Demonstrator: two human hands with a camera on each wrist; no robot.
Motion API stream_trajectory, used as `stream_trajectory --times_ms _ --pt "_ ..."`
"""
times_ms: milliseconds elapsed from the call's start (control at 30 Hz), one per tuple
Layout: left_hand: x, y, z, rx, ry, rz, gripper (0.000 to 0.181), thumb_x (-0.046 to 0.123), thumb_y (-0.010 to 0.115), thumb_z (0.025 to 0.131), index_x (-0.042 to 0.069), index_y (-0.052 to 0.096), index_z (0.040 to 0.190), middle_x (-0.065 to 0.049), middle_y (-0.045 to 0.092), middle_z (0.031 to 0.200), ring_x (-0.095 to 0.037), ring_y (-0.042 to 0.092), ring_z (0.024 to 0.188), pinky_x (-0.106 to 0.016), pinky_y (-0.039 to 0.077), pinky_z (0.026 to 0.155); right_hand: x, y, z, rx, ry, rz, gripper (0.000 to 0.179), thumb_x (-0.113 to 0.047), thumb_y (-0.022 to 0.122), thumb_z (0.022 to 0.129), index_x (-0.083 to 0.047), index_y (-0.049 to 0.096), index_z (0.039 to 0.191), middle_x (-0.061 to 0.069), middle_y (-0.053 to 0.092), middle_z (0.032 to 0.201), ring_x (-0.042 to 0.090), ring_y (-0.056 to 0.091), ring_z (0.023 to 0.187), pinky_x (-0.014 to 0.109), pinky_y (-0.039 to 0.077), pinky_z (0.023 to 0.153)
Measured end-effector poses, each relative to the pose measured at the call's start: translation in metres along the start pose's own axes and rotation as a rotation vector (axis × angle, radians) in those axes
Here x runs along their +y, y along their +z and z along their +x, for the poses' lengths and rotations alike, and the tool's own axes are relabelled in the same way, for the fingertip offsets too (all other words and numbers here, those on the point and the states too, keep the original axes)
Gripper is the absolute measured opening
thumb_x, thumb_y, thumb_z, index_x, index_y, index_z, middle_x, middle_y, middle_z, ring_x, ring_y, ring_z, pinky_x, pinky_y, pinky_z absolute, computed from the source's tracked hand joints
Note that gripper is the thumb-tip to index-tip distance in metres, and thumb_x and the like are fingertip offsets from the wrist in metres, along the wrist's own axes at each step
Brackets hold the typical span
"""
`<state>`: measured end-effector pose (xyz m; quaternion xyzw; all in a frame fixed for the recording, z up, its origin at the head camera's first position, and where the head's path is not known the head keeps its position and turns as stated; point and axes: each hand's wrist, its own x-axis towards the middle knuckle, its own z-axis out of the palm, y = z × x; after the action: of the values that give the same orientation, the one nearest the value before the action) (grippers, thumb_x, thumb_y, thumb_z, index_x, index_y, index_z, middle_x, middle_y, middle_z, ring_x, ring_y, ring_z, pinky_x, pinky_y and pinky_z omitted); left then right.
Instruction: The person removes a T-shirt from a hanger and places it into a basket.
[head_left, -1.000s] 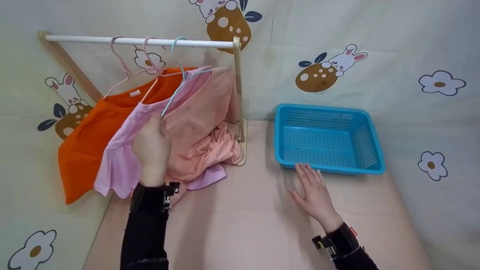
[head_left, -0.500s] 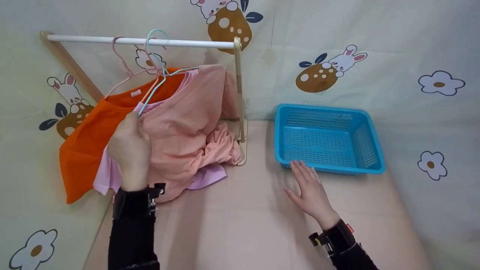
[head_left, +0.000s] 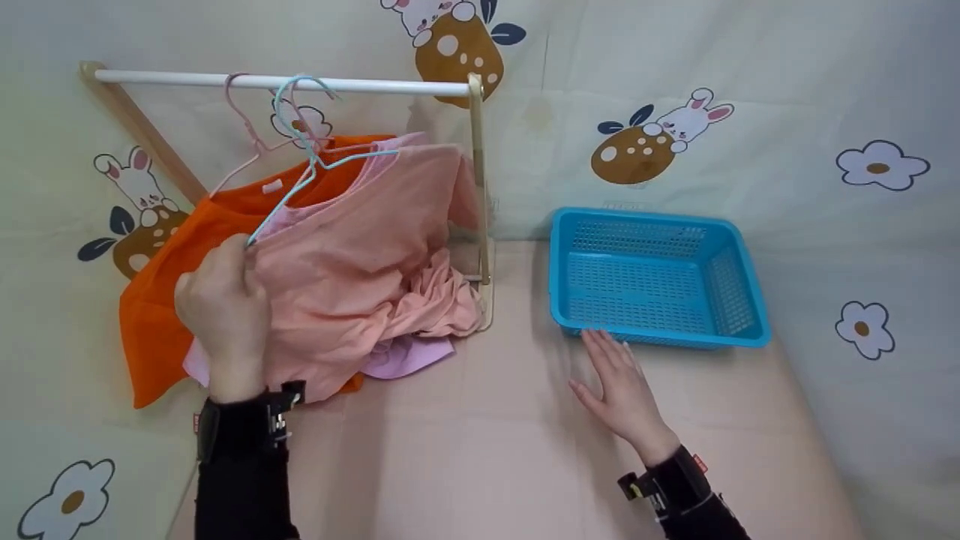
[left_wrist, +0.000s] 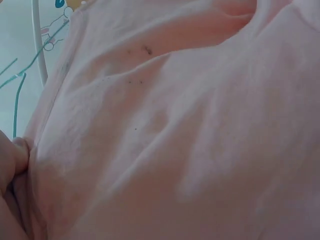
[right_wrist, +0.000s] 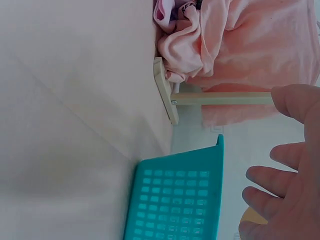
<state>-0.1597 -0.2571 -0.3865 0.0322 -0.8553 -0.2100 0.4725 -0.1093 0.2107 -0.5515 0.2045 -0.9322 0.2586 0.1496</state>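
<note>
Head view: the left hand [head_left: 225, 304] is curled tight at the near left shoulder of a salmon-pink shirt [head_left: 352, 281], just where one arm of a teal hanger [head_left: 313, 155] runs down into the fist. Left wrist view shows the cloth edge pinched there; whether the hanger's end is gripped along with it, I cannot tell.

From that grip the hanger's hook lies up, away from the person and to the right, at the white rod [head_left: 390, 87]. The shirt's shoulder line slants up from the fist toward the rack's right post [head_left: 478, 195], oblique to the nearly level rod. That relation, hook to rod, looks like the one to judge by: the hook overlaps the rod, but whether it bears on it or stands just in front is not clear. An orange shirt [head_left: 161, 315] and a lilac shirt [head_left: 409, 357] lie behind the salmon-pink one, with pink hangers [head_left: 238, 109] at the rod.

The left hand is much the nearer. The right hand [head_left: 624, 401] is well apart, fingers extended and holding nothing, beside the near rim of a blue basket [head_left: 667, 339]; contact cannot be told.
</note>
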Motion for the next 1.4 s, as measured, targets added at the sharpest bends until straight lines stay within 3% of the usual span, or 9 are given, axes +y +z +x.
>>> stream_trajectory --times_ms 133,400,567,700,867,1167,1400 --pt "-0.015 -0.006 -0.011 -0.075 -0.006 -0.020 0.023 0.018 0.060 0.099 -0.001 0.072 0.106 -0.021 0.067 0.079 -0.039 0.056 0.066 -0.040 0.030 0.070 0.002 0.001 -0.005 0.009 0.018 -0.001 0.076 -0.025 0.077 0.085 0.003 0.042 0.147 0.024 0.045 0.146 0.040 0.038 0.138 0.059 0.023 0.112" --pt "-0.038 -0.013 -0.028 -0.137 -0.001 -0.002 0.021 0.013 0.065 0.094 -0.001 0.072 0.108 -0.023 0.065 0.076 -0.041 0.058 0.070 -0.044 0.026 0.074 0.005 0.003 -0.012 0.002 0.028 -0.012 0.076 -0.025 0.077 0.085 0.004 0.042 0.146 0.024 0.044 0.147 0.043 0.038 0.137 0.059 0.025 0.111" --pt "-0.049 -0.015 -0.038 -0.134 0.116 -0.068 0.004 0.001 0.066 0.093 -0.001 0.068 0.091 -0.020 0.057 0.066 -0.040 0.054 0.066 -0.048 0.024 0.072 0.005 0.003 -0.014 0.004 0.030 -0.008 0.076 -0.024 0.077 0.085 0.005 0.042 0.146 0.023 0.044 0.147 0.043 0.038 0.137 0.058 0.024 0.111" --pt "-0.050 -0.017 -0.042 -0.125 0.216 -0.149 0.012 -0.009 0.063 0.091 0.002 0.068 0.091 -0.017 0.056 0.065 -0.039 0.055 0.068 -0.042 0.023 0.072 0.004 0.002 -0.013 0.012 0.017 -0.004 0.076 -0.023 0.077 0.085 0.005 0.041 0.146 0.024 0.044 0.147 0.043 0.038 0.137 0.058 0.024 0.111" --pt "-0.037 -0.016 -0.042 -0.103 0.253 -0.206 0.019 -0.010 0.060 0.091 0.004 0.072 0.093 -0.015 0.061 0.068 -0.036 0.058 0.072 -0.036 0.024 0.072 0.000 -0.006 -0.004 0.026 0.008 0.011 0.075 -0.022 0.077 0.085 0.005 0.042 0.145 0.025 0.045 0.146 0.042 0.038 0.137 0.059 0.024 0.111" --pt "-0.003 -0.002 -0.036 0.048 0.315 -0.324 0.024 -0.012 0.053 0.088 0.003 0.071 0.089 -0.013 0.062 0.069 -0.035 0.057 0.068 -0.041 0.024 0.069 -0.023 -0.043 0.028 0.116 -0.067 0.068 0.075 -0.017 0.076 0.086 0.001 0.038 0.149 0.021 0.042 0.150 0.036 0.032 0.142 0.055 0.020 0.115" --pt "0.035 0.007 -0.032 0.016 0.351 -0.388 0.020 -0.008 0.058 0.089 0.005 0.073 0.093 -0.010 0.066 0.076 -0.032 0.060 0.072 -0.043 0.024 0.068 -0.056 -0.081 0.061 0.240 -0.205 0.130 0.077 -0.012 0.073 0.086 0.000 0.035 0.151 0.019 0.038 0.153 0.034 0.028 0.145 0.055 0.018 0.116"
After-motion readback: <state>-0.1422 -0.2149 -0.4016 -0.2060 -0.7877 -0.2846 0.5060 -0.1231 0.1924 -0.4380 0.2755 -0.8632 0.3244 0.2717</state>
